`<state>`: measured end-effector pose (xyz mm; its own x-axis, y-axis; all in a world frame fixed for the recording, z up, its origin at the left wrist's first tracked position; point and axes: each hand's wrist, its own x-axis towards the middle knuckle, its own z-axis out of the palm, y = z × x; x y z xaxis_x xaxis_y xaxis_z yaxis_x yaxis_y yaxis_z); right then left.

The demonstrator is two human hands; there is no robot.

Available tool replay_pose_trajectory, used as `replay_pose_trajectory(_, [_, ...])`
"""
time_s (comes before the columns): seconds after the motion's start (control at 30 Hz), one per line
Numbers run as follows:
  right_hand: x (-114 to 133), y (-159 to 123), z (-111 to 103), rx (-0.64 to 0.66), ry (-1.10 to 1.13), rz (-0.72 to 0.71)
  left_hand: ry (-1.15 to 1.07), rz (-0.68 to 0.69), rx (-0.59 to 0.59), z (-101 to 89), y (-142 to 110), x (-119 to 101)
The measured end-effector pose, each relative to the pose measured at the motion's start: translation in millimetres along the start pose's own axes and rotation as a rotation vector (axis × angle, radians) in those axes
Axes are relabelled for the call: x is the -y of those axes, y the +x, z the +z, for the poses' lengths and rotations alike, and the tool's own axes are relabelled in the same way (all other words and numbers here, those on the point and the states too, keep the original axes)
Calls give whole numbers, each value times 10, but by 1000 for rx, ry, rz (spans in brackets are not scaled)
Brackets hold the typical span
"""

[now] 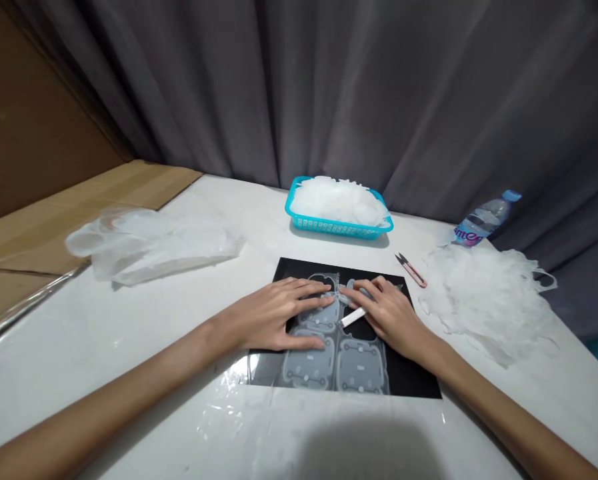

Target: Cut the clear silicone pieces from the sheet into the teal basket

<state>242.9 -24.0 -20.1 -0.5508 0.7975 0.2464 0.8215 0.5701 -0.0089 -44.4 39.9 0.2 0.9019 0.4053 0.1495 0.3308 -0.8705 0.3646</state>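
Observation:
A translucent plastic sheet (361, 363) with several rounded-square moulded shapes lies on a black mat (419, 380). Fingers spread, my left hand (283, 310) rests flat on the sheet's left side and presses it down. My right hand (391, 317) is curled over the sheet's upper right part, its fingertips at the seam between the shapes, close to my left fingertips. A slim white tool (353, 317) pokes out from under my right fingers, its tip toward the sheet's middle; its kind is hard to make out. Dark gaps show where shapes are absent from the sheet.
A turquoise basket (341, 228) heaped with white translucent pieces stands at the back. Red-handled thread snips (413, 271) lie right of the mat, beside a pile of clear plastic scraps (493, 300) and a water bottle (486, 219). A clear plastic bag (159, 243) and cardboard (79, 200) are at left.

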Motion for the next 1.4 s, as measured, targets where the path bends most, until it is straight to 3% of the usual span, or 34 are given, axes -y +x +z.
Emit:
replay_pose_trajectory(0.1, [-82,139,33,4,-54,4,1,-29,21,40,-77,-11])
replay_pose_trajectory(0.23, [-232,336,118,-61,-27,63,25,-105,-45,109,-171,-15])
replay_pose_trajectory(0.4, [-335,501,122,-400,6,307,63,-129,-108,158,-178,-21])
replay_pose_trajectory(0.53, [-105,499,-76,-554,164,168,35,-54,-108,115,-152,-55])
replay_pose_trajectory(0.6, [75,446,-191,-537,272,96,-17,-19,-100,94,-144,-79])
replay_pose_trajectory(0.7, [292,330,-294,-413,514,29,-81,-26,-96,88,-139,-107])
replay_pose_trajectory(0.87, [381,203,-213,-109,1081,66,-122,-71,-126,124,-147,-108])
replay_pose_trajectory(1.07, [363,235,-107,-151,973,66,-154,-35,-142,115,-128,-79])
replay_pose_trajectory(1.27, [312,216,-155,-7,995,40,-35,27,-151,122,-120,-37])
replay_pose_trajectory(1.4, [312,191,-164,19,959,29,124,13,-187,135,-139,-44])
